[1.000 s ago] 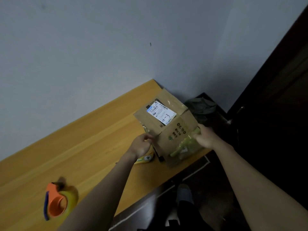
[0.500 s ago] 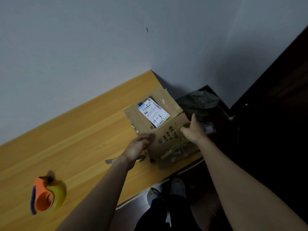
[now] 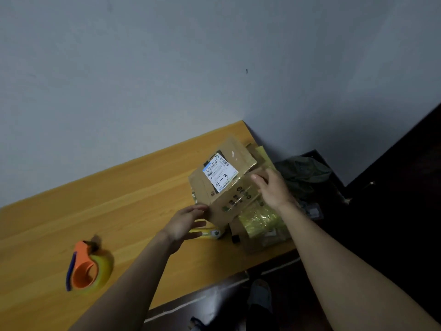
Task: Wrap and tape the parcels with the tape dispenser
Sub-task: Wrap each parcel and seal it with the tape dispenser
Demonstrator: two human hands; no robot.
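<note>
Two hands were on the cardboard box [image 3: 229,187], which sat at the far right end of the table [image 3: 119,211]. My right hand [image 3: 274,189] lay across its top edge, fingers fairly straight, pressing rather than gripping. My left hand [image 3: 183,223] had loose, open fingers touching the box's near corner. Shiny yellow packets [image 3: 260,223] lay just below my right wrist, partly under the box. To do this well, I judged I should square the flaps and hold them flat with my right hand. The tape dispenser [image 3: 88,268] sat well apart, behind my left forearm, so my left would fetch it.
</note>
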